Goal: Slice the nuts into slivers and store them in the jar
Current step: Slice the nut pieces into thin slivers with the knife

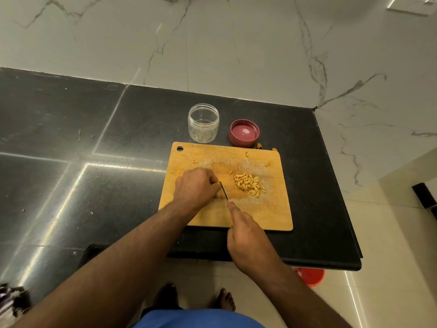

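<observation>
Wooden cutting board (260, 209) lies on the black bench (94, 138) near its right end. Left hand (195, 187) is curled knuckles-up on the board, fingers bunched against the knife blade (224, 190); whatever it pins is hidden underneath. Right hand (248, 242) is clenched around the knife handle, index finger stretched along the blade's spine, tip pointing away. Pile of nut slivers (249, 185) sits just right of the blade, a few stray bits scattered on the board. Clear jar (203, 123) stands open behind the board, apparently empty. Red lid (244, 133) lies upturned just right of the jar.
</observation>
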The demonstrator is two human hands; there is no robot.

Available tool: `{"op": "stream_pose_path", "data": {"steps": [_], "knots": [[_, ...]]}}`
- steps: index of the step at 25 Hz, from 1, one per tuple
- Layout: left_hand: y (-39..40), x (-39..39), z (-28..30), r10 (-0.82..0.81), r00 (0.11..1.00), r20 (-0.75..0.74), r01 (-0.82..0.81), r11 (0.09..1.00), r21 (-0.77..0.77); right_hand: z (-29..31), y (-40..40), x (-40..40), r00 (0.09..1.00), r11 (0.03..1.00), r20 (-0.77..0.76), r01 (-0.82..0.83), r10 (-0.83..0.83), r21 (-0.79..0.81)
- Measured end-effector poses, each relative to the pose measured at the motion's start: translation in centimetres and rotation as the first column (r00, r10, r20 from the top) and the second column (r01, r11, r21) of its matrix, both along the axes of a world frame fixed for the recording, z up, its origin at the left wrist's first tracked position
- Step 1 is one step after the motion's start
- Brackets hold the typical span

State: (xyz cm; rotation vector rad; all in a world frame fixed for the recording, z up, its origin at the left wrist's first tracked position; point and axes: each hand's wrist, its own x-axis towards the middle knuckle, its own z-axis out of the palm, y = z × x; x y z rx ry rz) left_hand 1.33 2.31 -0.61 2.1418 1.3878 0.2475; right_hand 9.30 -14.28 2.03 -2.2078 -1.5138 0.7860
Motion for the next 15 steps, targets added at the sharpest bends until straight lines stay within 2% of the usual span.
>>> {"op": "stream_pose_path", "data": {"steps": [7, 15], "knots": [[-0.2, -0.1, 0.0, 0.019, 1.0, 0.011, -0.019, 1.0, 0.007, 0.4, -1.8, 0.3, 0.998, 0.995, -0.021, 0.067, -0.066, 0.076], [-0.4, -0.3, 0.0, 0.032, 0.999, 0.024, -0.032, 0.999, 0.007, 0.4, 0.1, 0.2, 1.0, 0.999, -0.024, 0.007, -0.006, 0.051]]}}
